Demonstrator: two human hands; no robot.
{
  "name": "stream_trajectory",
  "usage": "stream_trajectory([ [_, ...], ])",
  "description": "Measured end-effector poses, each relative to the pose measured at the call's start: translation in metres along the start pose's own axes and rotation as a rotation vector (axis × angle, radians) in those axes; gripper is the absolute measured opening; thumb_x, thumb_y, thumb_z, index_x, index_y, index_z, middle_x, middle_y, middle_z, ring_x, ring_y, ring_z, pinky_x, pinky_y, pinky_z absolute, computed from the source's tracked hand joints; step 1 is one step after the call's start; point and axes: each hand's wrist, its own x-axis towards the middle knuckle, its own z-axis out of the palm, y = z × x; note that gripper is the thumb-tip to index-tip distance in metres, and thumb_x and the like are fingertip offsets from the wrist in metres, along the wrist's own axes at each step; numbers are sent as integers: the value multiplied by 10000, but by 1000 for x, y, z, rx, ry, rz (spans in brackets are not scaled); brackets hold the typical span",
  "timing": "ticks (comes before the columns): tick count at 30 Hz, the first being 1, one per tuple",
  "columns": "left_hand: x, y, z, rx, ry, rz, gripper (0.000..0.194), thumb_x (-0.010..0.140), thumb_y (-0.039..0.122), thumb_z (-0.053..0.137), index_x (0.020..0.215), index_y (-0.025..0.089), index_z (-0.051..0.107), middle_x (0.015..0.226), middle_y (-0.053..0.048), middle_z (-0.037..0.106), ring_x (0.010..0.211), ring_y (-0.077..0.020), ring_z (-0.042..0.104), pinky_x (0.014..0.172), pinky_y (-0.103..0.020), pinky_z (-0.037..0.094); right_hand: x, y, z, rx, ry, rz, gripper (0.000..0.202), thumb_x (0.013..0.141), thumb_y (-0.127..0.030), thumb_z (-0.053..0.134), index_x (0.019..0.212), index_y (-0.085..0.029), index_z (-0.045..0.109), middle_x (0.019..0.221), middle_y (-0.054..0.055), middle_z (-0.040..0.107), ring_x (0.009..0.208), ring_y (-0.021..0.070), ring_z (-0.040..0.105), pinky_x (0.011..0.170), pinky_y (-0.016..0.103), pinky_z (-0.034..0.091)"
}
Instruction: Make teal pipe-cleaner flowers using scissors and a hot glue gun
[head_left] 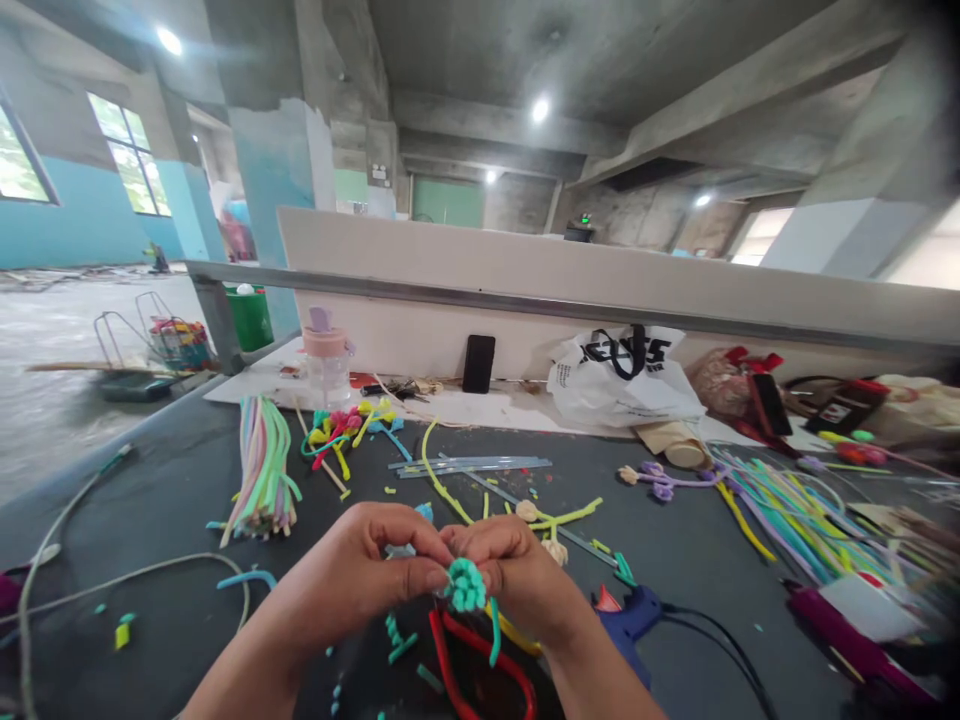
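Near the front middle of the dark table, a small teal flower of fuzzy stems [466, 586] is pinched between both hands. My left hand [382, 565] grips its left side with thumb and fingers. On the other side, the thumb and fingers of my right hand [517, 565] close on it. A teal stem end hangs beneath my right hand. Red-handled scissors or pliers [442, 660] lie just below, partly hidden. A blue glue gun [634, 625] rests right of my right hand.
A bundle of pastel stems [262, 470] lies left, with colourful flowers [349, 430] beside it. Clear glue sticks [480, 465] are behind the hands. Along the back stand a bottle [327, 360], phone [478, 363] and white bag [622, 375]. More stems [795, 510] spread right.
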Motion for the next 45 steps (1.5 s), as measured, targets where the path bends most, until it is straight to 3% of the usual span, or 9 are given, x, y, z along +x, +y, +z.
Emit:
stream_trajectory([
  [7, -4, -2, -5, -117, -152, -126, 152, 654, 307, 720, 699, 162, 734, 674, -2, 620, 665, -138, 544, 663, -255, 414, -1, -2, -1, -33, -130, 98, 278, 610, -427, 774, 526, -174, 697, 509, 8, 571, 577, 152, 507, 767, 346, 389],
  [12, -5, -3, -9, -67, -181, -128, 198, 691, 341, 675, 710, 151, 725, 674, -9, 622, 654, -135, 535, 652, -248, 422, -1, 0, -1, -34, -145, 129, 268, 622, -405, 770, 522, -171, 686, 504, 2, 556, 562, 150, 506, 770, 348, 389],
  [17, -5, 2, -1, 185, -78, -159, 120, 691, 228, 591, 687, 164, 693, 677, 8, 627, 657, -130, 541, 634, -219, 417, -2, -3, -1, -58, -134, 164, 279, 629, -413, 761, 532, -161, 688, 517, 14, 562, 616, 169, 525, 756, 346, 394],
  [22, -3, 6, 9, 343, 48, -127, 120, 660, 205, 561, 553, 159, 590, 572, 44, 532, 565, -94, 449, 537, -190, 359, -1, -4, -4, -117, -97, 155, 275, 633, -411, 759, 528, -168, 686, 526, 9, 573, 640, 169, 542, 835, 367, 377],
  [27, -4, 2, 9, 388, 35, -78, 158, 666, 228, 586, 531, 159, 545, 574, 48, 507, 560, -88, 429, 526, -190, 339, 1, -3, -7, -239, -162, 115, 294, 672, -414, 734, 537, -159, 681, 537, 2, 569, 609, 149, 530, 920, 383, 330],
  [34, -6, 3, 11, 445, 23, -71, 161, 679, 185, 562, 522, 152, 566, 571, 46, 504, 560, -86, 447, 532, -193, 345, 3, 0, -9, -273, -215, 69, 338, 683, -455, 717, 536, -156, 663, 537, -5, 564, 586, 133, 521, 911, 368, 344],
  [39, -9, 8, -5, 323, -43, -80, 180, 770, 260, 562, 717, 178, 714, 700, 7, 649, 662, -119, 567, 621, -208, 418, 3, -3, -8, -223, -164, 51, 310, 669, -434, 735, 529, -165, 669, 537, -11, 583, 584, 132, 536, 916, 374, 345],
  [41, -11, 9, -11, 296, -15, -45, 185, 786, 288, 571, 809, 205, 734, 765, -5, 694, 723, -137, 607, 676, -225, 436, 3, -4, -6, -205, -156, 59, 305, 657, -437, 741, 521, -172, 672, 526, -14, 581, 563, 128, 526, 904, 373, 349],
  [45, -10, 10, -10, 304, 12, -15, 141, 741, 312, 638, 761, 229, 751, 731, -9, 706, 711, -154, 626, 697, -248, 446, 1, -5, -4, -226, -178, 150, 338, 670, -479, 710, 522, -177, 678, 529, 1, 564, 576, 141, 508, 839, 360, 368],
])
